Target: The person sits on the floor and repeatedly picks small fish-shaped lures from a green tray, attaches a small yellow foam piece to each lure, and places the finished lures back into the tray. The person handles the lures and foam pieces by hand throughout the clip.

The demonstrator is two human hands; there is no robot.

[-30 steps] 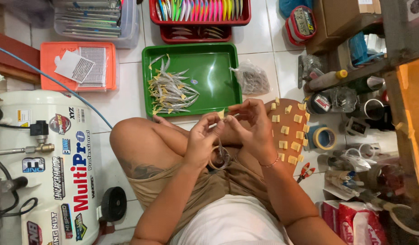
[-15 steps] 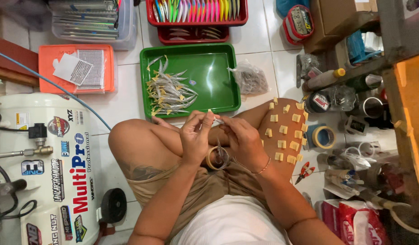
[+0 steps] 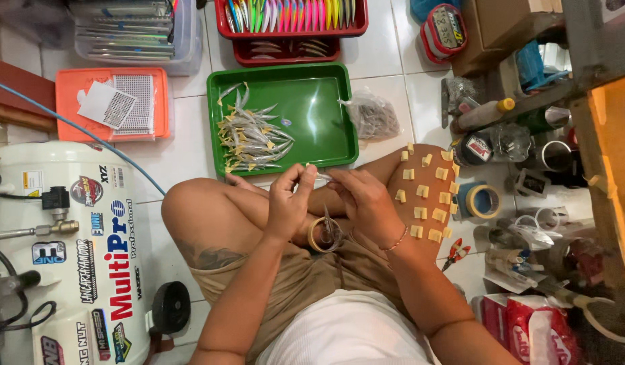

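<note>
While you sit cross-legged on the tiled floor, this is how things stand
Left hand (image 3: pixel 290 199): your fingers are pinched together on the small silver lure body (image 3: pixel 320 177), held just in front of the tray
Right hand (image 3: pixel 364 201): its fingertips close on the same lure from the other side, so both hands meet on it
Green tray (image 3: pixel 319 111): a heap of finished-looking lures (image 3: pixel 251 138) with yellow tape tabs fills its left half; the right half is bare
Tape squares (image 3: pixel 421 196): many cut yellow pieces are stuck on your right knee, ready to use
Tape roll (image 3: pixel 325 234): it rests in your lap with small scissors across it
Progress: judging by the heap and the waiting squares, a good batch is done and many pieces remain
</note>
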